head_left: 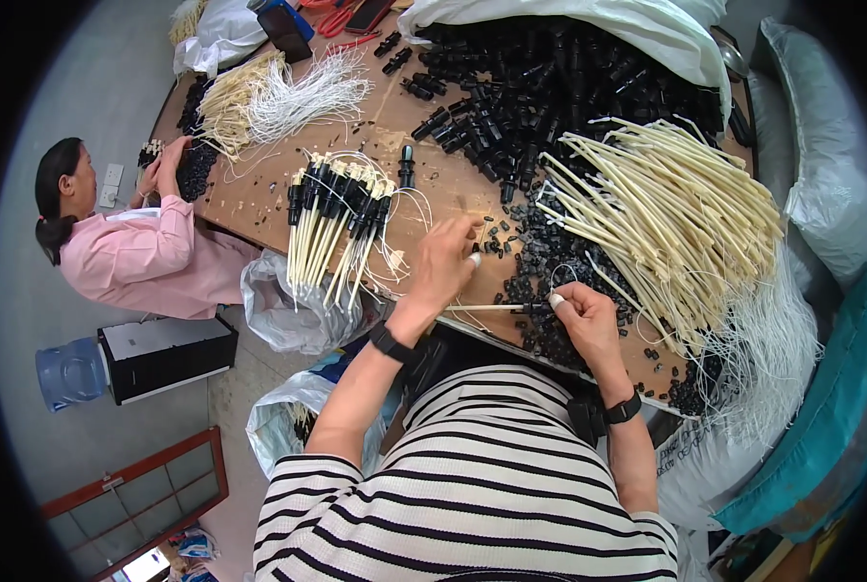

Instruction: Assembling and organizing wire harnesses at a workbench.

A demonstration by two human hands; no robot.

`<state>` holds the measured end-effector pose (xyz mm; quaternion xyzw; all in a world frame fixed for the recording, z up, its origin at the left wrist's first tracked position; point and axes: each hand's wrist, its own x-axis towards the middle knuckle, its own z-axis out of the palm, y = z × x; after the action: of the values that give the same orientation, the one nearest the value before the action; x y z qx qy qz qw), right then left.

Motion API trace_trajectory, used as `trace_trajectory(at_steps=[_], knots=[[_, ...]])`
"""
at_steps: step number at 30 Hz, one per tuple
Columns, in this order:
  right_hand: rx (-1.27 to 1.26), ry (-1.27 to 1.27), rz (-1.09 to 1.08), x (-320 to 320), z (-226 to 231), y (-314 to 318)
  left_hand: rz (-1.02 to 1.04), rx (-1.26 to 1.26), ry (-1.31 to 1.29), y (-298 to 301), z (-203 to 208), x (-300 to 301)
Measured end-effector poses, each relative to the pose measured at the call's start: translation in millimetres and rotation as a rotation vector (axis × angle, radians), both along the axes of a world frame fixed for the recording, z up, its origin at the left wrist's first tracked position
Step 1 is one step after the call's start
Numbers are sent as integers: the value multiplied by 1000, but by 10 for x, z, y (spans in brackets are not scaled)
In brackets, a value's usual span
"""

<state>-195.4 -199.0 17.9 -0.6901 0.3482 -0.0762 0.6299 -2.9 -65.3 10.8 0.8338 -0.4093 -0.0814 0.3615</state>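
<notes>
My right hand (588,318) is pinched near the table's front edge, at the end of a thin cream-sleeved cord (487,307). The cord stretches left from those fingers, and a thin white wire loops above them. Its gripped end is mostly hidden by the thumb and fingers. To the left, my left hand (443,264) reaches over the table with thumb and forefinger apart. Its fingertips are beside small black plastic pieces (496,236) scattered on the wood. I see nothing clearly held in it.
A large bundle of cream-sleeved cords (676,213) lies at right, below heaped black connectors (550,87). Assembled black-ended cords (341,209) lie left, near one upright black connector (407,167). A co-worker in pink (142,247) works at the far left. White sacks (302,301) stand by the table.
</notes>
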Motion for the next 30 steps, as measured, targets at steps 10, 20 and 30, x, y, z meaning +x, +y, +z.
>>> trace_trajectory(at_steps=[10, 20, 30], knots=[[31, -5, -40, -7, -39, -18, 127, 50, 527, 20, -21, 4], [61, -11, -16, 9, -100, 6, 203, -24, 308, 271, -122, 119], [68, -28, -17, 28, -72, 27, 30, 17, -25, -149, -156, 170]])
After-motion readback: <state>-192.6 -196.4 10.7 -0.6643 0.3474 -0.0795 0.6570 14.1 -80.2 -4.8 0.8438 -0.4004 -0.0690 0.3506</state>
